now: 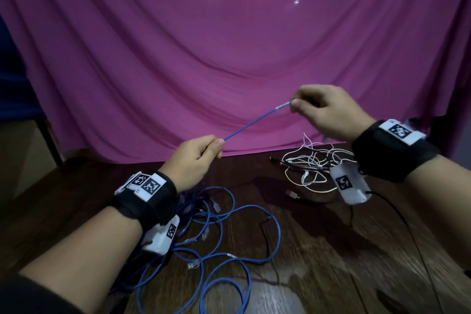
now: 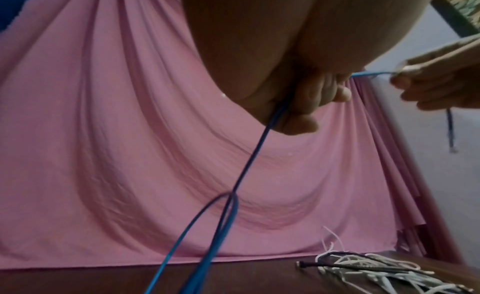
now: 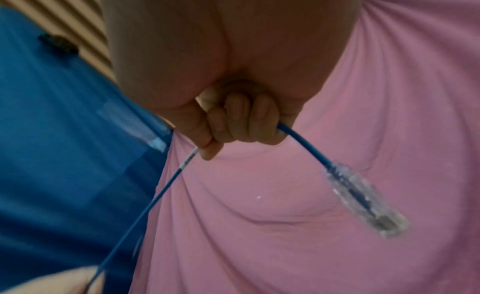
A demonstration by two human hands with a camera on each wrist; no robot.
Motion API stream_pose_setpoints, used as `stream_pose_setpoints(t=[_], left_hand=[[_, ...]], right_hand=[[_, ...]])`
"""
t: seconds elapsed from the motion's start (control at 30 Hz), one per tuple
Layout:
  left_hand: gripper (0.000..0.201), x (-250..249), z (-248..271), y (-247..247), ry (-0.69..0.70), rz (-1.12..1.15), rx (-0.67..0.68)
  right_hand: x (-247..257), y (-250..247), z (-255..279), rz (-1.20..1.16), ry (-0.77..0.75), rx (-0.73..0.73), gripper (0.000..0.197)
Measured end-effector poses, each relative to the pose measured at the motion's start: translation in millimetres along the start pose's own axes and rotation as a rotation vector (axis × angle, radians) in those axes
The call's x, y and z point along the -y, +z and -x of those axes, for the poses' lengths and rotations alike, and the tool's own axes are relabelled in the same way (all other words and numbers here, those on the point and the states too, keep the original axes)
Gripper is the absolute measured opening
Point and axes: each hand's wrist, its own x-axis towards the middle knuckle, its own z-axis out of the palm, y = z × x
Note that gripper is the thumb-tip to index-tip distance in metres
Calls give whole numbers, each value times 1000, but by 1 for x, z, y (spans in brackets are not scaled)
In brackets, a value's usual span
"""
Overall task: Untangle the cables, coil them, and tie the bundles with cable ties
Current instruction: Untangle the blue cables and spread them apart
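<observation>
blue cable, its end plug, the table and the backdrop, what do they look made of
Blue cable: smooth plastic-like jacket with a slight sheen; it bends freely.
Plug: clear hard plastic, seemingly; dark parts show through it.
Table: dark wood or wood-look laminate, with grain lines and a dull gloss.
Backdrop: thin pink cloth, hanging in soft folds.

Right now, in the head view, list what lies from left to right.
Left hand → blue cable stretched between the hands → right hand; on the table below: blue tangle → white tangle.
</observation>
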Motion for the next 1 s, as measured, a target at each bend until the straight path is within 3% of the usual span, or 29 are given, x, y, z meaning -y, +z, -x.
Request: stream_pose_setpoints(t=[0.13,0.2,0.33,0.4,0.5,0.6,0.73,0.83,1.0], left_hand=[[36,43,12,-1,-91,-106,53],[36,69,28,-3,-174,-169,87],[38,77,26,-3,-306,-196,123],[39,64,12,0,-328,-256,175],[37,34,-8,6,-251,-382,312],[34,5,-22,16,-119,-375,416],[20,-24,-27,16,-49,-300,339],[20,-31,-27,7,-12,-245,240],[26,-28,-17,-4,-115,25,210]], right_hand=[[-31,-49,-13,-182,256,-447,22],[-47,-66,-11,-200,390,-524,23],[-49,-48,-3,-40,445,-405,31],[-32,-25,-2,-79,402,-375,31],[12,13,2,-101,229,-261,34],[49,56,10,-109,35,-49,32],[62,99,12,-73,-89,169,14],[55,110,10,11,-31,272,32],[40,104,11,-15,-13,446,26]])
